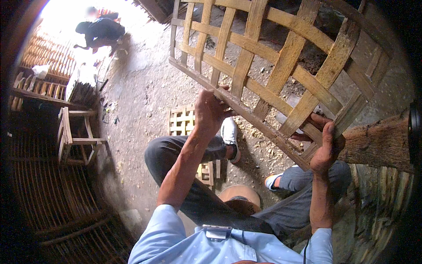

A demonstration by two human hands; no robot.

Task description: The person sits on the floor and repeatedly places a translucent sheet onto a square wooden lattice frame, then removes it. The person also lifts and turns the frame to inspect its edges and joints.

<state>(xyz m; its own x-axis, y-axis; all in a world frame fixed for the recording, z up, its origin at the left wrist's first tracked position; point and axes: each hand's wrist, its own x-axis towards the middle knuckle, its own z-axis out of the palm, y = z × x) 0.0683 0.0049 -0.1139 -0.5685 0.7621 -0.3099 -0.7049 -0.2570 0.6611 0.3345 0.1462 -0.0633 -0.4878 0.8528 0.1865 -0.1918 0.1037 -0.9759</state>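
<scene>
Blue shirt collar [228,248] sits closest at bottom edge, w/ a small clip [216,232] on it. Both forearms reach up from there. Left hand [211,110] is closed over the lower edge strip of a woven bamboo lattice panel [281,57], fingers curled round it. Right hand [326,147] grips the panel's bottom right corner, thumb in front. Panel is held up off the ground, tilted, above my knees. Smaller woven panel [182,121] lies on dirt floor [140,92] below. Wooden stool [74,136] to my left; another person [99,31] crouches far off.
</scene>
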